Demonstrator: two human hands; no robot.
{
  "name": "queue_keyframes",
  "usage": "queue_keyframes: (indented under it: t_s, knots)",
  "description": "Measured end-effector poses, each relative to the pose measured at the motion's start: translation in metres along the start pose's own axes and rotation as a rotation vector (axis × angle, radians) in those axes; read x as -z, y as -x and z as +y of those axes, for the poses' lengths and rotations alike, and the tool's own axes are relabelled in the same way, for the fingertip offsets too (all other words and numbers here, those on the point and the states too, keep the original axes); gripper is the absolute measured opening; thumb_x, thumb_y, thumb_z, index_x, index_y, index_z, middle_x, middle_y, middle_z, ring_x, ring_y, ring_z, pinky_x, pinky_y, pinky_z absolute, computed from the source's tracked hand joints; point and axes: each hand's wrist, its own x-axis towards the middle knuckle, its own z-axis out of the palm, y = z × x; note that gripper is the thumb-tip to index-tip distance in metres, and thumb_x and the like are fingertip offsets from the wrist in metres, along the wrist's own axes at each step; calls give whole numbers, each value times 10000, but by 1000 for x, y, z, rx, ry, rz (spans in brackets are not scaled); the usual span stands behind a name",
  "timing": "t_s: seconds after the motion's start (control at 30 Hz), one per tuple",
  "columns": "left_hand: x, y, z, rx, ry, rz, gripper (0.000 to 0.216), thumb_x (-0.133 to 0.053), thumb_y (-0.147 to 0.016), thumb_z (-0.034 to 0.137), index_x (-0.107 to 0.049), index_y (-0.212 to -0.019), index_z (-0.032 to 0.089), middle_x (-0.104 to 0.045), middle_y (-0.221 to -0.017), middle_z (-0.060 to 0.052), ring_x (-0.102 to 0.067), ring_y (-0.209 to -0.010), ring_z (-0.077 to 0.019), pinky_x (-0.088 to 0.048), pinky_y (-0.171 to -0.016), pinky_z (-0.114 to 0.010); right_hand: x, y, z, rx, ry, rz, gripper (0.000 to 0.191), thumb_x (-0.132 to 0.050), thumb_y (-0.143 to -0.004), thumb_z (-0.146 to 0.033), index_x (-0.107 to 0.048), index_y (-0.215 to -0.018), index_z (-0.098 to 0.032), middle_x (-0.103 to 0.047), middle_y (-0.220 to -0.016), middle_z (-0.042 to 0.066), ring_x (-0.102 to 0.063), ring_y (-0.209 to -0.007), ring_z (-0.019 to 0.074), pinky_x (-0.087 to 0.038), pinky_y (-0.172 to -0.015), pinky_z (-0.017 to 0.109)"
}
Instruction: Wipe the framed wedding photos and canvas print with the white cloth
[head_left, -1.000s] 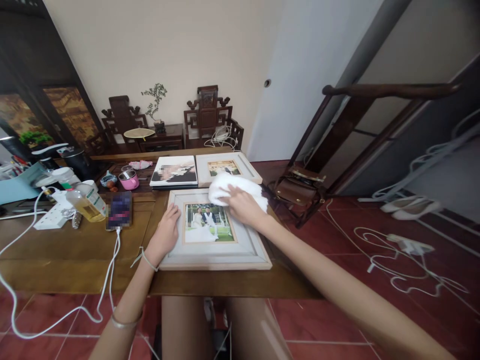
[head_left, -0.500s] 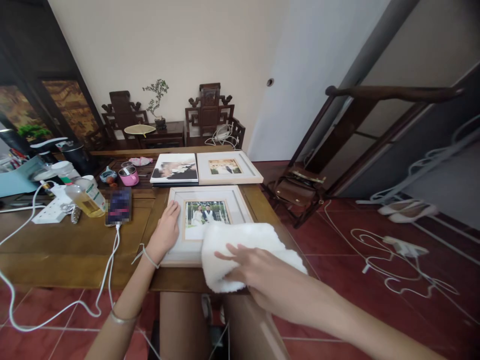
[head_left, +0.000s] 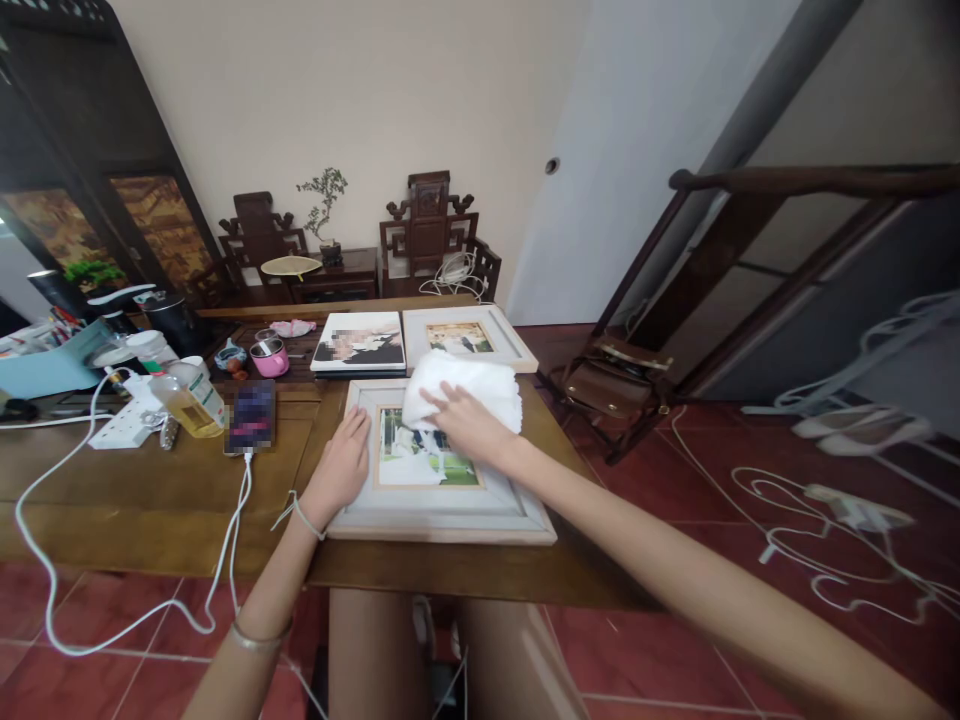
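A framed photo with a pale wooden frame lies face up at the table's front edge. My left hand rests flat along its left side, fingers stretched toward the far corner. Over the upper right part of the photo, my right hand presses on a fluffy white cloth, fingers on top of it. The cloth covers part of the picture and the frame's far right corner. Its far edge overlaps a second framed photo lying just behind.
Beside the second frame sits a white picture panel. To the left are a phone on a charging cable, a bottle of yellowish liquid, a power strip and a pink cup. A wooden chair stands right of the table.
My right hand has moved the cloth from the frame's near right corner to its far right part, uncovering the lower right. My left hand stays on the left side. The view shifted slightly.
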Motion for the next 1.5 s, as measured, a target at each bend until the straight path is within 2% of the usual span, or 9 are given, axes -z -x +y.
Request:
queue_keyframes:
  t_s: [0.33,0.43,0.6,0.77,1.0,1.2,1.27,1.37,1.5]
  knots:
    - [-1,-1,0,-13,-25,4,450,-338,-937,135,-470,-1367,120,-411,-1492,-169,-282,-1441,-268,-304,-1150,-536,53,92,-67,245,-386,-92,506,-474,-723,27,-705,-1127,-170,-540,-1399,105,-496,-1252,322,-457,-980,452]
    - [-2,-1,-1,-17,-11,17,451,-347,-931,115,-477,-1363,144,-427,-1482,-159,-293,-1438,-260,-301,-1152,-537,41,80,-65,232,-408,-55,552,-478,-707,30,-692,-1167,-187,-511,-1426,92,-446,-1302,330,-426,-1018,472]
    - [-3,-2,-3,-13,25,17,432,-339,-943,131,-498,-1344,146,-444,-1470,-161,-304,-1434,-258,-304,-1148,-545,8,17,-28,119,-217,4,645,-479,-710,57,-609,-1298,-176,-396,-1505,117,-331,-1380,352,-357,-1069,518]
    - [-1,-1,-2,-11,43,30,417,-331,-954,155,-516,-1328,145,-456,-1460,-158,-316,-1429,-249,-311,-1151,-529,2,-30,-4,66,-40,3,615,-440,-757,62,-590,-1314,-153,-348,-1536,102,-257,-1405,387,-302,-1087,560]
    - [-3,-2,-4,0,46,24,424,-323,-946,145,-518,-1322,125,-453,-1460,-168,-308,-1432,-252,-325,-1144,-526,32,24,-41,286,-262,-89,554,-478,-746,41,-661,-1221,-178,-481,-1450,107,-412,-1320,344,-398,-1020,503]
    - [-3,-2,-4,15,45,-2,421,-317,-959,175,-508,-1331,124,-425,-1486,-153,-280,-1444,-251,-302,-1156,-522,69,60,-48,291,-484,-285,631,-438,-706,82,-683,-1196,-230,-738,-1061,83,-625,-1102,243,-504,-851,325]
    - [-2,-1,-2,26,57,-9,418,-317,-970,211,-506,-1334,129,-425,-1487,-151,-283,-1443,-250,-303,-1157,-517,63,47,-42,208,-447,-243,672,-426,-705,87,-639,-1263,-222,-696,-1174,97,-585,-1175,248,-487,-902,334]
    - [4,-1,2,43,112,-14,433,-316,-989,299,-496,-1350,141,-442,-1477,-140,-294,-1439,-250,-297,-1165,-499,38,8,-33,63,-236,-123,691,-438,-730,76,-541,-1365,-177,-454,-1466,140,-407,-1338,342,-420,-1008,467]
    - [14,-1,10,32,254,64,503,-281,-1002,368,-379,-1440,139,-417,-1499,-127,-352,-1412,-220,-276,-1184,-431,13,-39,-34,0,-44,-76,540,-438,-814,14,-590,-1307,-147,-308,-1553,130,-242,-1395,442,-315,-1046,638]
